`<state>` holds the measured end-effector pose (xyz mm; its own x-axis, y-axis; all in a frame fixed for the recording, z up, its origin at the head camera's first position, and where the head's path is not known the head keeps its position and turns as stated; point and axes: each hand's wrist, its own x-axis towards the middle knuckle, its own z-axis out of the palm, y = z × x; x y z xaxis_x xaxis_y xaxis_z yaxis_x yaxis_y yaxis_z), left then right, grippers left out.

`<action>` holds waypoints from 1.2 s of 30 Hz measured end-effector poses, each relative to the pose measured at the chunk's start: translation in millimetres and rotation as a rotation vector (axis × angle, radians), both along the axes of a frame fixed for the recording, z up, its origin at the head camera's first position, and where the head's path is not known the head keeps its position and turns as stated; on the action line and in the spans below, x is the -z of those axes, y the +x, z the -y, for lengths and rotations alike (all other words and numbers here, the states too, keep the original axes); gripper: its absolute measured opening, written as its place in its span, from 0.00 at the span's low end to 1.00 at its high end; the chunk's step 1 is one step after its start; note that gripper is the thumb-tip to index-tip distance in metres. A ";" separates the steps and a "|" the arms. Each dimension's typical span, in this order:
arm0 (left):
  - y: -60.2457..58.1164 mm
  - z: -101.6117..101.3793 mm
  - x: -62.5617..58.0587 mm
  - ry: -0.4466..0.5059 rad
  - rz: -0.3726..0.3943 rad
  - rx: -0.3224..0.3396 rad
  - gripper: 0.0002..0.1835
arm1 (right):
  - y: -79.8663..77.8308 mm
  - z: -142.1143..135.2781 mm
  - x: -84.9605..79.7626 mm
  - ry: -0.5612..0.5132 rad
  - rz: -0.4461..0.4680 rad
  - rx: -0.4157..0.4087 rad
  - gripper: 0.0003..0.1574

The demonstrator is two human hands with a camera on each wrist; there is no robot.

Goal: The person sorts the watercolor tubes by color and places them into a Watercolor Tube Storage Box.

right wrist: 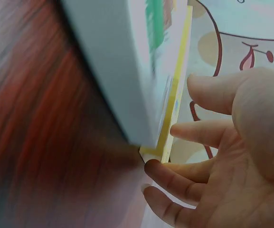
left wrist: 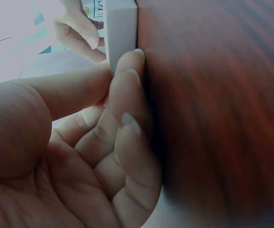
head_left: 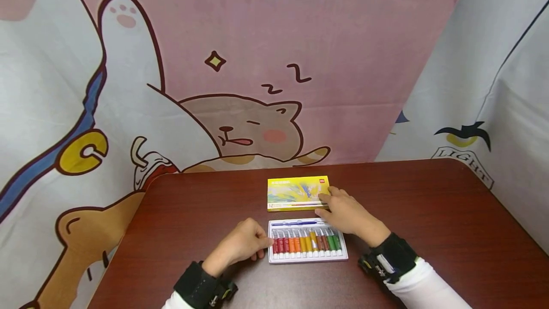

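Note:
A white plastic tray [head_left: 309, 260] of small paint tubes lies on the table, with a row of red, orange, yellow, brown and green tubes [head_left: 306, 243] and a blue paintbrush [head_left: 296, 223] across its top. My left hand [head_left: 244, 240] pinches the tray's left edge between thumb and fingers; in the left wrist view the thumb lies over the pale tray wall [left wrist: 121, 33]. Behind the tray lies a yellow paint box [head_left: 296, 193] with a printed lid. My right hand [head_left: 349, 211] reaches over the tray's right back corner, its loosely spread fingers [right wrist: 189, 180] at the box's right end.
Both things lie on a dark red-brown wooden table [head_left: 429, 213] with rounded back corners. A cloth backdrop [head_left: 343, 61] with cartoon animals hangs right behind the table.

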<state>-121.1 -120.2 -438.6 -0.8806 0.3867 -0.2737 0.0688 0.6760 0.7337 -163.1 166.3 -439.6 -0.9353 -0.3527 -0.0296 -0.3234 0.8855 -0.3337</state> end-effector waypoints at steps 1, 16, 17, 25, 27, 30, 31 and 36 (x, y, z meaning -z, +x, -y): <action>-0.3 0.0 0.2 0.000 0.002 -0.001 0.18 | 0.2 2.5 -0.6 -0.008 0.000 -0.010 0.35; -1.5 -0.5 2.1 -0.011 -0.018 0.018 0.19 | 7.7 -3.5 -10.5 -0.105 -0.037 -0.057 0.29; -1.5 -0.4 2.1 -0.012 -0.017 0.018 0.19 | 8.7 -6.7 -11.9 -0.101 -0.055 -0.033 0.25; -0.2 0.2 1.1 -0.006 -0.007 0.014 0.18 | 25.4 -30.0 -17.0 -0.083 0.015 0.075 0.06; -0.2 0.1 1.2 -0.008 -0.006 0.013 0.18 | 30.6 -33.3 -15.6 -0.073 0.051 0.071 0.10; 0.0 -0.4 1.2 -0.009 -0.007 0.011 0.18 | 37.4 -36.1 -12.9 -0.062 0.101 0.057 0.15; 0.1 -0.4 1.4 -0.008 -0.007 0.011 0.17 | 39.1 -36.4 -11.6 -0.066 0.116 0.053 0.16; 0.0 -0.2 2.0 -0.009 -0.002 0.009 0.17 | 44.4 -36.5 -6.3 -0.086 0.141 0.040 0.17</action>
